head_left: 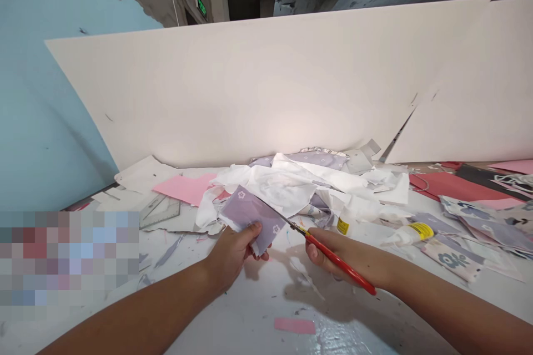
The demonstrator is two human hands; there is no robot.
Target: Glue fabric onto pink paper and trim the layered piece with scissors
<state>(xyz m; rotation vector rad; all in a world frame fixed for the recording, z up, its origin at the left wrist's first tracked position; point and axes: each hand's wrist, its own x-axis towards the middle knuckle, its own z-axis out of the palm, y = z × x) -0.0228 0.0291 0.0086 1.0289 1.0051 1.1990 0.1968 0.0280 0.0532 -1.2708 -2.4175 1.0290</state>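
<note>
My left hand (244, 247) grips a piece of purple fabric (254, 213) printed with small white flowers, thumb on top and fingers beneath. Red-handled scissors (339, 260) are in my right hand (328, 249), their blades pointing up and left along the upper right edge of the fabric. Whether the blades are parted is hard to make out. Crumpled white cloth (275, 186) lies just behind the piece, partly hidden by it. Below my hands, a small pink strip (295, 325) rests on the white tabletop (250, 338).
A tall white board (266, 89) stands along the back. Pink paper (185, 188) and a clear set square (160, 212) lie at left. To the right are a white glue bottle (410, 234) with a yellow label, red sheets (445, 186) and patterned fabric pieces (452, 259).
</note>
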